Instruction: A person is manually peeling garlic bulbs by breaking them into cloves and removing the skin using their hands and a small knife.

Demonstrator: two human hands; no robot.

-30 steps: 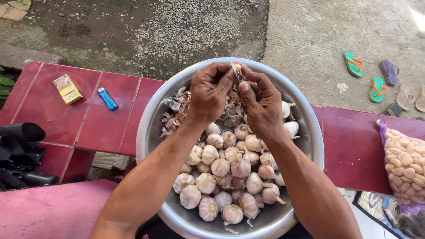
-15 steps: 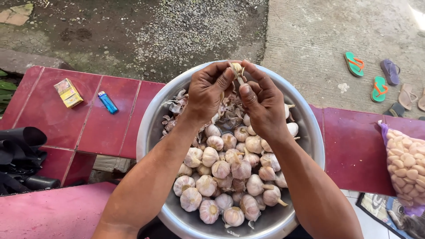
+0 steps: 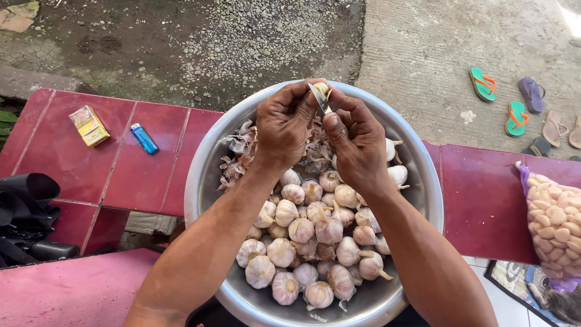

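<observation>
Two hands meet over the far side of a big metal bowl (image 3: 417, 181). Your left hand (image 3: 284, 130) is curled up, and its fingertips pinch a small garlic clove (image 3: 322, 89) right at the bowl's 12 o'clock edge. Your right hand (image 3: 357, 142) is curled too, and it holds a little knife (image 3: 318, 99) whose blade touches the clove. Under your hands, many whole garlic bulbs (image 3: 302, 254) fill the bowl from the middle down to 6 o'clock. Dry garlic skins (image 3: 239, 154) lie in a heap at 10 o'clock inside the bowl. The bowl sits by a red tiled ledge (image 3: 78, 169). At 9 o'clock from the bowl, on the tiles, lie a blue lighter (image 3: 144, 138) and a small yellow box (image 3: 88, 126). At 3 o'clock sits a clear bag of peeled cloves (image 3: 554, 221). Some flip-flops (image 3: 514, 103) lie on the ground at 2 o'clock.
</observation>
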